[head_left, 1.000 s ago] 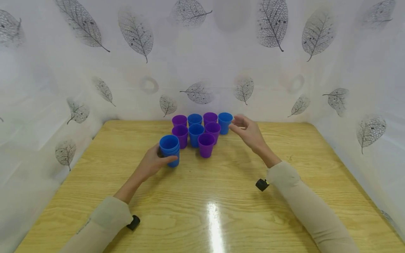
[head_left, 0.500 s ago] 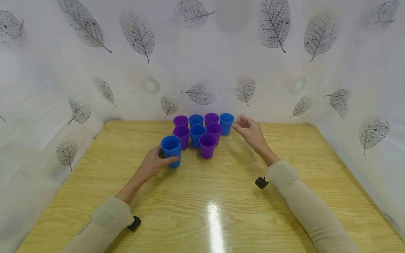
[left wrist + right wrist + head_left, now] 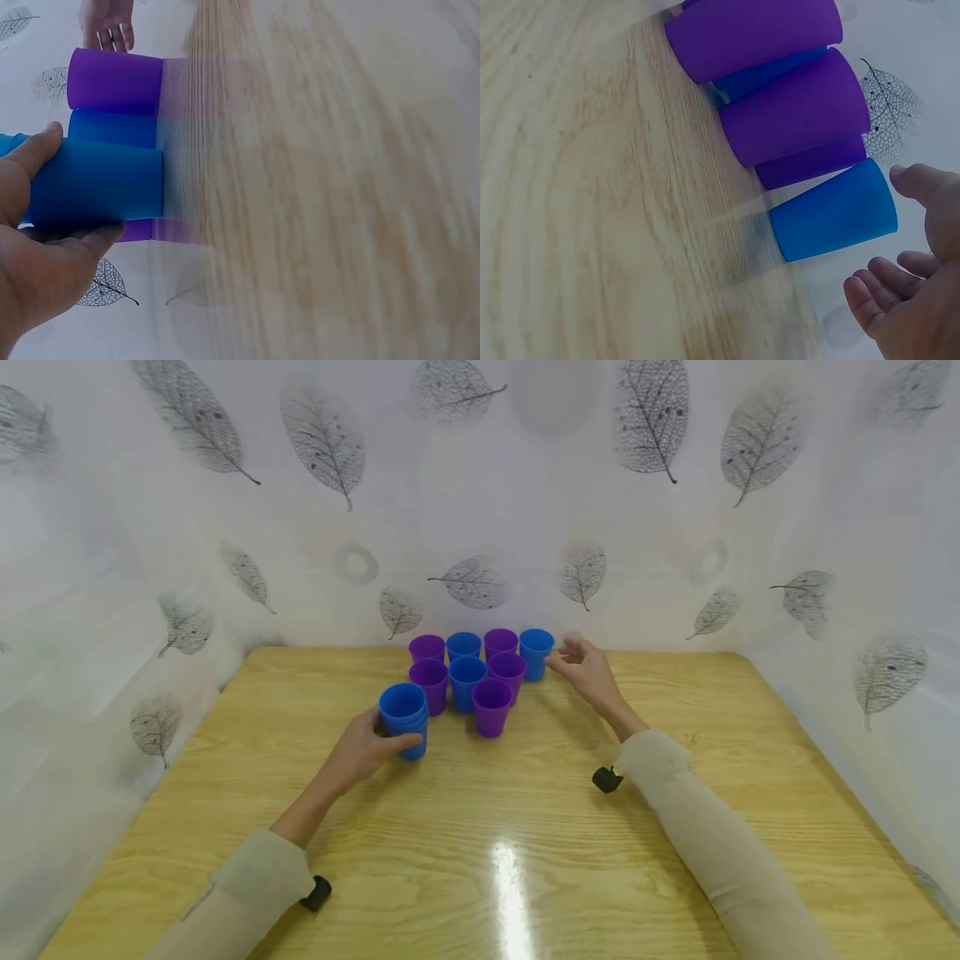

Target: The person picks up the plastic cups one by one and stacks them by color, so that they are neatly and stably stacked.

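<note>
My left hand (image 3: 360, 750) grips a stack of nested blue cups (image 3: 405, 727), thumb on the near side and fingers around the back. In the left wrist view the stack (image 3: 105, 180) sits between thumb and fingers. Purple and blue cups stand upright in staggered rows at the table's back. The frontmost is a purple cup (image 3: 491, 710), right of the stack. At the back right stands a single blue cup (image 3: 536, 656). My right hand (image 3: 588, 675) is beside it with loosely bent fingers; in the right wrist view the thumb is near this blue cup's rim (image 3: 840, 214), holding nothing.
The cups share a wooden table (image 3: 420, 835), with the back row close to its far edge. Behind and at both sides hangs pale cloth (image 3: 517, 510) printed with leaves. A black wrist camera (image 3: 607, 779) sits at the right sleeve, another (image 3: 317, 893) at the left.
My right forearm and wrist have shifted slightly left, the fingers staying beside the back right blue cup. My left hand keeps its grip on the blue stack; the cups stand as before.
</note>
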Tool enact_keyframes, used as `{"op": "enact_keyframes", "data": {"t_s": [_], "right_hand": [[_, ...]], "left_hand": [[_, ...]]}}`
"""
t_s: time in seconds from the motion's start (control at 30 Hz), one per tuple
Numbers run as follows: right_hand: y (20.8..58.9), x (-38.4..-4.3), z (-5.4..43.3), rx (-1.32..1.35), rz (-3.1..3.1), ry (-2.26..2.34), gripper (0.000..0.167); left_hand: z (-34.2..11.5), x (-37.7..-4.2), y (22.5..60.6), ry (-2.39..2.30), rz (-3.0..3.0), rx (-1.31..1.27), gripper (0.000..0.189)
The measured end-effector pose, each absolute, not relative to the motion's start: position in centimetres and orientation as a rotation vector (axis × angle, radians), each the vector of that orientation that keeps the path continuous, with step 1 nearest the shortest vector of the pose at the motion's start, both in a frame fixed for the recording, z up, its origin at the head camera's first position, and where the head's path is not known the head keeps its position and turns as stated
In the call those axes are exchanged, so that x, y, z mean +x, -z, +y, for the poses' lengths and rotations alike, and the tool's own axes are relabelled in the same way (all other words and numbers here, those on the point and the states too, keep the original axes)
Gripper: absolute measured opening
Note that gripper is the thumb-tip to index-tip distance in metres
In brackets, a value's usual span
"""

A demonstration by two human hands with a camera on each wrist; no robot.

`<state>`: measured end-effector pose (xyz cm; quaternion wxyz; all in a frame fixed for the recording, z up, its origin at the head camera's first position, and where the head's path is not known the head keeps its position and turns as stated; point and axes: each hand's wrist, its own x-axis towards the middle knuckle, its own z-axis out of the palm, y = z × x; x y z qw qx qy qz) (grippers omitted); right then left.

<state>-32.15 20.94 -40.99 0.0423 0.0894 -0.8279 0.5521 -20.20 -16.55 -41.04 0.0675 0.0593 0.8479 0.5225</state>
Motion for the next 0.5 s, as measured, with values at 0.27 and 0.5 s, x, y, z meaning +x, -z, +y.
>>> {"op": "enact_keyframes", "data": {"t_s": [0.27, 0.5], "right_hand": [[41.5, -33.2, 19.9, 0.287, -2.537, -1.691, 0.076], [41.6, -33.7, 19.0, 0.289, -2.532, -1.716, 0.078]], "left_hand": [[-16.6, -20.1, 40.9, -1.555, 2.561, 0.177, 0.079], [-16.5, -20.1, 41.0, -1.563, 2.556, 0.187, 0.08]]}}
